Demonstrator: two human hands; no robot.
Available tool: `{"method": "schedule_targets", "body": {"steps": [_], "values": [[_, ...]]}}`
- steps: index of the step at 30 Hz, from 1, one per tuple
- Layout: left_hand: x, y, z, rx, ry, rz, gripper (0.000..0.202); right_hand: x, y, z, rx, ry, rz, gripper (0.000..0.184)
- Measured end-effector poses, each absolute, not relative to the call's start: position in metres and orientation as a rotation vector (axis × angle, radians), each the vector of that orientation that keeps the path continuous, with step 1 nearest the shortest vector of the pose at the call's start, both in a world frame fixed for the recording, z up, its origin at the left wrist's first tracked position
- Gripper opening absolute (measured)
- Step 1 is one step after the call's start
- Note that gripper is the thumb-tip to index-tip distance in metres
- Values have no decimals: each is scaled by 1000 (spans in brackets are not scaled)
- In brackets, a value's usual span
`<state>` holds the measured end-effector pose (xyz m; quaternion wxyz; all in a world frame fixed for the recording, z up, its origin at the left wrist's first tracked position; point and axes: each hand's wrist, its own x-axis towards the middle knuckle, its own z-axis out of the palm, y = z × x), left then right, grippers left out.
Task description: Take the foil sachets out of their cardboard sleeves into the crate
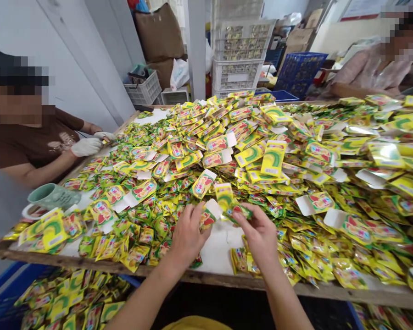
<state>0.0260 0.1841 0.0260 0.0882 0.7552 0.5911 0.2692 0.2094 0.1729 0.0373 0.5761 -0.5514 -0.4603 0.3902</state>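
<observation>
My left hand (189, 231) is closed around a small printed carton (209, 215), whose white end flap stands up toward the right. Between thumb and fingers of my right hand (261, 231) is a small green and yellow packet (239, 211), held just right of that flap. Another yellow carton (223, 195) lies right behind the two hands. Beneath them shows a bare white patch of tabletop (218, 250). Loose packets (134, 250) lie left of my left hand, and more packets (313, 247) lie right of my right hand.
A large heap of cartons (248, 137) spreads across the wooden-edged table. At left stand a green mug (53, 196) and a person in white gloves (86, 146); another person (368, 68) sits far right. Blue crates with packets (72, 298) sit below the edge. White crates (239, 75) are stacked behind.
</observation>
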Motion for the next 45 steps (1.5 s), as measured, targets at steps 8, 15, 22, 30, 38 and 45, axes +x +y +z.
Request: {"method": "schedule_targets", "body": {"steps": [8,15,22,30,38,45], "values": [[64,155,-7,2107,1612,939,63,213,174,45,-1524,-1987,522,18],[72,142,-23,1655,1340,1023,29,220,164,51,-1499,-2336,493,30],[47,143,-14,1123,912,912,30,213,161,40,-1307,-1992,630,6],[42,141,-22,1140,968,951,39,203,143,33,-1391,-2169,667,12],[43,137,-20,1164,1058,933,37,204,137,37,-1413,-2244,563,2],[40,134,-23,1234,1078,892,31,198,131,39,-1371,-2247,573,12]]}}
